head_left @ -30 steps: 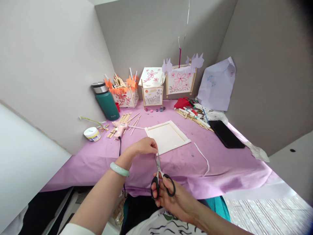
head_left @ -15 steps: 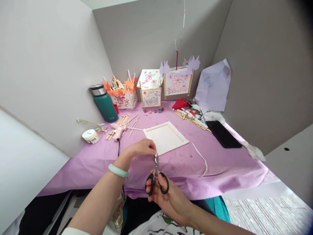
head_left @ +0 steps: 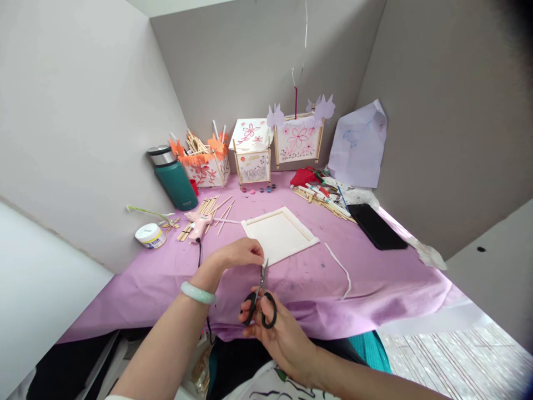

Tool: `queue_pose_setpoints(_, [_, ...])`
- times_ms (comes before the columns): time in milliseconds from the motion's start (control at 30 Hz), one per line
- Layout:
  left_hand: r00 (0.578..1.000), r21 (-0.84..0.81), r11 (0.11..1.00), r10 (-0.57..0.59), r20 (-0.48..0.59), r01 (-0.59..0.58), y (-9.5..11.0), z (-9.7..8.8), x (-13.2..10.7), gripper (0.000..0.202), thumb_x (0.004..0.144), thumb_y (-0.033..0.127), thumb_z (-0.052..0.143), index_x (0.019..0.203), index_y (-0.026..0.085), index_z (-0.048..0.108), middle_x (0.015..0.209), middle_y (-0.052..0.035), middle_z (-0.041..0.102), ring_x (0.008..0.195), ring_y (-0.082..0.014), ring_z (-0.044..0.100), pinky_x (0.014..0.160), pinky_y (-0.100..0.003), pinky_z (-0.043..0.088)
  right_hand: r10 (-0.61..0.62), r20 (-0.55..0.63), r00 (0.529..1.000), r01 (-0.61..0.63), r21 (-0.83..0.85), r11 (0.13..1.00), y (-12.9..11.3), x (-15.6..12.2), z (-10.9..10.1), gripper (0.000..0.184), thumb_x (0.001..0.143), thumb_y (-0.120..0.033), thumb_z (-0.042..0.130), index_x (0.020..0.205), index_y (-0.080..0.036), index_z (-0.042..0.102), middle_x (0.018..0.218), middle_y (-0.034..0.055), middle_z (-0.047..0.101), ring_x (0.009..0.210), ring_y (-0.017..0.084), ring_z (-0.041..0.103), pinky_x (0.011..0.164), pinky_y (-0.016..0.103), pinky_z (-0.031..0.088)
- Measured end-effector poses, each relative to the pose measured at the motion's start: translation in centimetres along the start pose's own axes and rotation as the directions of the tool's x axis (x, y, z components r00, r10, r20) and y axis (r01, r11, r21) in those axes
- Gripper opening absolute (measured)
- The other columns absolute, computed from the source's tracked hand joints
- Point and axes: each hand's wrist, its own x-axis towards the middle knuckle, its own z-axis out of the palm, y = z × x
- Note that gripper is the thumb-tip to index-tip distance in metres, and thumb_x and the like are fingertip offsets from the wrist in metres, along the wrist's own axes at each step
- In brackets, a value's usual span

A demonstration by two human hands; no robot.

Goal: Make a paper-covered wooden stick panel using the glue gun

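A flat square stick frame with white paper (head_left: 277,236) lies on the purple cloth, its paper edges folded over the sticks. My left hand (head_left: 244,253), with a pale green bangle on the wrist, pinches the near-left corner of this frame. In my right hand (head_left: 277,328) are black-handled scissors (head_left: 261,289), fingers and thumb through the loops. The blades stand slightly apart and point away from me, right beside my left fingertips at that corner. Whether paper lies between the blades is hard to make out. A thin white paper strip (head_left: 339,264) lies to the right.
At left are a pink glue gun (head_left: 199,225), wooden sticks (head_left: 225,216), a white tub (head_left: 150,236) and a green bottle (head_left: 177,183). Decorated paper lanterns (head_left: 254,165) stand along the back. A black phone (head_left: 377,226) and markers (head_left: 322,197) lie at right.
The scissor handles have shifted left with my right hand, so the blades now tilt a little to the right. My left hand keeps its pinch at the corner. The view has shifted slightly.
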Motion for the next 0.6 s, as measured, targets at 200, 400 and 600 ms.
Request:
queue_pose_setpoints(200, [0.999, -0.001, 0.999, 0.038, 0.013, -0.038, 0.03, 0.04, -0.07, 0.017, 0.069, 0.029, 0.058, 0.076, 0.014, 0.063, 0.072, -0.0012, 0.063, 0.070, -0.0143, 0.055, 0.063, -0.022, 0.042, -0.032, -0.050, 0.998, 0.035, 0.056, 0.998, 0.21, 0.73, 0.18, 0.041, 0.082, -0.046, 0.065, 0.109, -0.017, 0.051, 0.095, 0.0073, 0.062, 0.088, 0.021, 0.060, 0.073, 0.036, 0.046])
queue_pose_setpoints(400, [0.998, 0.026, 0.997, 0.070, -0.004, -0.070, 0.35, 0.11, -0.09, 0.012, 0.068, 0.025, 0.058, 0.071, 0.014, 0.062, 0.074, -0.0019, 0.062, 0.076, -0.0151, 0.055, 0.071, -0.023, 0.043, -0.023, -0.062, 0.998, 0.029, 0.095, 0.995, 0.08, 0.74, 0.29, 0.043, 0.078, -0.047, 0.069, 0.105, -0.017, 0.053, 0.092, 0.0063, 0.063, 0.088, 0.022, 0.061, 0.073, 0.036, 0.047])
queue_pose_setpoints(600, [0.998, 0.061, 0.996, 0.062, -0.025, -0.060, 0.19, 0.27, -0.02, 0.010, 0.068, 0.022, 0.058, 0.073, 0.014, 0.062, 0.076, -0.0020, 0.062, 0.075, -0.0149, 0.055, 0.070, -0.023, 0.043, -0.031, -0.080, 0.996, 0.037, 0.071, 0.997, 0.00, 0.63, 0.49, 0.042, 0.077, -0.045, 0.071, 0.103, -0.017, 0.054, 0.087, 0.0050, 0.062, 0.079, 0.018, 0.059, 0.068, 0.032, 0.045])
